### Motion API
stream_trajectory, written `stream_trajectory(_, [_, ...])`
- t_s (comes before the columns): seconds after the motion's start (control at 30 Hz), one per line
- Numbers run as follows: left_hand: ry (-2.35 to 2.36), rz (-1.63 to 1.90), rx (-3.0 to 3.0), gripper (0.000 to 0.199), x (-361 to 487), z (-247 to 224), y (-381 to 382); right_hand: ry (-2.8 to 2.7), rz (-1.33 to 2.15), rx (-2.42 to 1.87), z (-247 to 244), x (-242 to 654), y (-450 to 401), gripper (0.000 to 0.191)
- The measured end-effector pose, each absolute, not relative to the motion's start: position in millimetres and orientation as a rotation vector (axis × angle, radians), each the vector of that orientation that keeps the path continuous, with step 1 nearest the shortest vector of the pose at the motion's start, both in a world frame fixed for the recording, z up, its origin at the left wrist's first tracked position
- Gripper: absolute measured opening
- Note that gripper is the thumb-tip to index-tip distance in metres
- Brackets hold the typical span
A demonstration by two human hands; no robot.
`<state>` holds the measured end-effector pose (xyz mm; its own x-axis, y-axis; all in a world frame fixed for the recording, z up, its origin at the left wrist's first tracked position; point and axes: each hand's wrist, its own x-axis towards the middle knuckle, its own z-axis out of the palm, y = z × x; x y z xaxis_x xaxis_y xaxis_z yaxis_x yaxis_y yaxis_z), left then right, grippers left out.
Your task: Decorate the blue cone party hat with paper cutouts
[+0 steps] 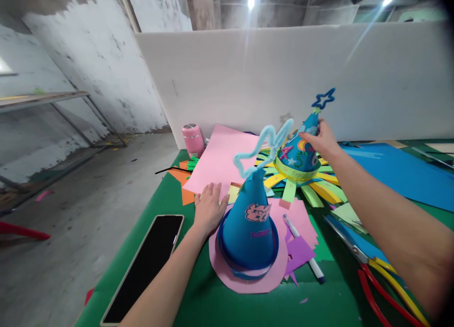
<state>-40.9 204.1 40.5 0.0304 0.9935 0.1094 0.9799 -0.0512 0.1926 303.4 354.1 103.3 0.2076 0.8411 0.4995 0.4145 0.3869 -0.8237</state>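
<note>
My right hand grips the upper part of a decorated blue paper cone hat, which has a dark blue pipe-cleaner star at its tip and a brim of yellow and green strips. Flat on the table, fingers stretched out, my left hand rests by the edge of a large pink sheet. Just right of it stands a plainer blue cone hat on a round pink brim, topped by a light blue pipe-cleaner shape.
A phone lies left of my forearm. Scissors with red and yellow handles lie at right, near a white marker and purple paper. At the back are a pink cup, a blue sheet and a white board.
</note>
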Motion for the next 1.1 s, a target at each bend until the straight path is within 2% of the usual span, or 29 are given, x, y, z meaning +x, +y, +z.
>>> stream_trajectory(0.47, [2.245,0.348,2.141,0.048,-38.3,43.7,200.3,-1.419,0.464,-1.024,126.4,302.7,333.1,0.017])
stream_trajectory(0.77, [2.193,0.291,2.228,0.056,-36.6,45.7,201.3,-1.494,0.411,-0.952,167.4,277.5,317.9,0.039])
stream_trajectory(0.9, [2.186,0.300,2.247,0.059,-37.1,47.0,206.8,-1.451,0.407,-0.910,164.4,279.8,320.7,0.036])
stream_trajectory(1.1, [2.086,0.397,2.324,0.046,-28.0,52.8,219.7,-1.334,0.312,-0.860,156.8,291.8,330.0,0.040])
